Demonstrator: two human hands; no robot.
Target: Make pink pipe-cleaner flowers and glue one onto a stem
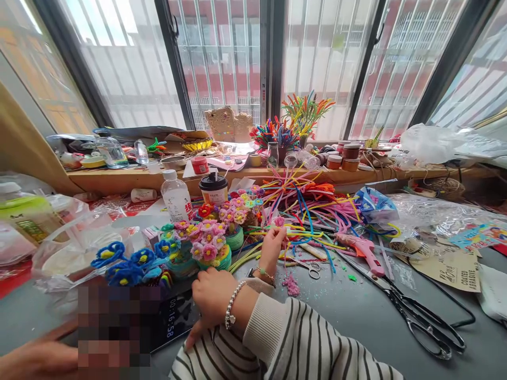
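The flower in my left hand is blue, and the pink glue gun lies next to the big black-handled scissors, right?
Not quite: the head view shows a pink flower in your left hand. The pink glue gun does lie next to the big black-handled scissors.

Bright daylight through windows (233, 63), wide-angle edge distortion

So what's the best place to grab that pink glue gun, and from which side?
I'd take the pink glue gun by its handle, coming from above and the near right. The handle angles back toward you, while the nozzle faces left into the pipe cleaners. Its lower end sits right by the big scissors, so lifting first looks safer than dragging.
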